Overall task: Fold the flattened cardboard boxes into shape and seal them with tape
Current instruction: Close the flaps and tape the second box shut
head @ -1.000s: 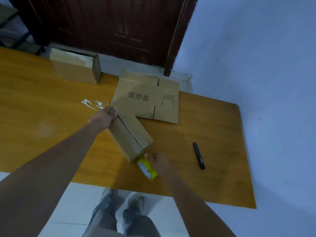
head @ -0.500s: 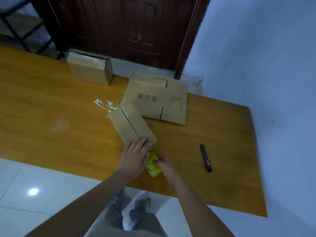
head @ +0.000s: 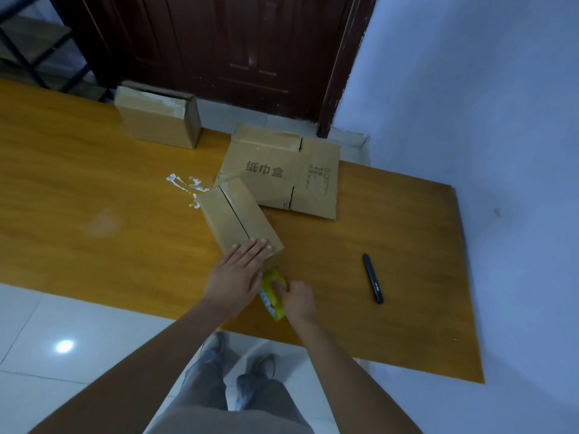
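The left hand (head: 238, 272) lies flat, grip open, on the folded box (head: 238, 218) near end; the right hand (head: 297, 297) grips the yellow tape roll (head: 273, 294); best press firmly and pull tape along the seam.

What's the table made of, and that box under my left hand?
Table: looks like orange-brown wood or wood-look laminate, with faint grain and a soft sheen. Folded box: matte brown cardboard, with an open seam between its top flaps.
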Demonstrator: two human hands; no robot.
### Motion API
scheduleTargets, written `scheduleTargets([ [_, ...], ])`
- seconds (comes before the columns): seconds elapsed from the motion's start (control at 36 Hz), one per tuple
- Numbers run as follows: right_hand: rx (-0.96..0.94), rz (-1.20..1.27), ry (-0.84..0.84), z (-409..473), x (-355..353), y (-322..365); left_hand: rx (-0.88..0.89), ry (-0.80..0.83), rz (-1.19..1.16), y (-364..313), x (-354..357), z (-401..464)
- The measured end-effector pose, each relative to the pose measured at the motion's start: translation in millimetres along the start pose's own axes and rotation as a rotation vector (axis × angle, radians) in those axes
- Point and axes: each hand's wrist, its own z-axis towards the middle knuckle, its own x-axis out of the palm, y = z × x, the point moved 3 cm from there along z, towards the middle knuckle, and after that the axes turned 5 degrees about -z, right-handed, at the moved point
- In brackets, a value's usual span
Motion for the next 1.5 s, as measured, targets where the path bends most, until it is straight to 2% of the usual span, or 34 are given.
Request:
scheduleTargets([
  [0.11,0.075,-0.126,-0.088,-12,5,3,-0.02,0.044,0.061,-4,-4,-2],
  [0.25,0.109,-0.154,-0.095,-14,3,10,-0.077,0.078,0.124,-9,-6,-3],
  [0.33,0.116,-0.101,-0.065,-13,3,13,-0.108,0.058,0.154,-13,-6,-2],
  [0.42,0.106,0.021,-0.009,-9,4,6,-0.069,0.018,0.216,-20,-6,1],
  [0.5,0.074,0.148,0.035,-11,5,0,-0.109,0.079,0.207,-22,-5,0],
  [0.64,0.009,0.225,0.091,-10,-12,-14,-0.12,0.059,0.198,-24,-2,-2],
  [0.72,0.039,0.168,-0.035,-3,-38,-37,-0.106,0.066,0.218,-25,-2,-2],
  [0.83,0.234,-0.007,-0.35,13,-85,-88,-0.089,0.027,0.198,-23,2,-1],
  [0.89,0.33,-0.148,-0.42,21,-103,-113,-0.088,0.034,0.215,-22,4,-1],
  [0.97,0.455,-0.173,-0.335,29,-114,-144,-0.09,0.031,0.249,-20,4,0],
  [1.06,0.431,-0.249,-0.181,36,-107,-160,-0.095,0.026,0.241,-19,5,0],
  [1.14,0.434,-0.338,-0.18,38,-100,-165,-0.077,0.029,0.237,-22,8,-1],
  [1.25,0.369,-0.352,-0.209,42,-86,-156,-0.121,0.073,0.228,-21,7,-3],
  [1.31,0.294,-0.252,-0.195,38,-82,-146,-0.126,0.07,0.226,-20,5,-3],
  [1.39,0.07,-0.042,-0.166,17,-81,-119,-0.121,0.089,0.226,-22,6,-3],
  [1.5,-0.212,-0.065,-0.092,-23,-81,-76,-0.139,0.113,0.236,-23,7,-4],
])
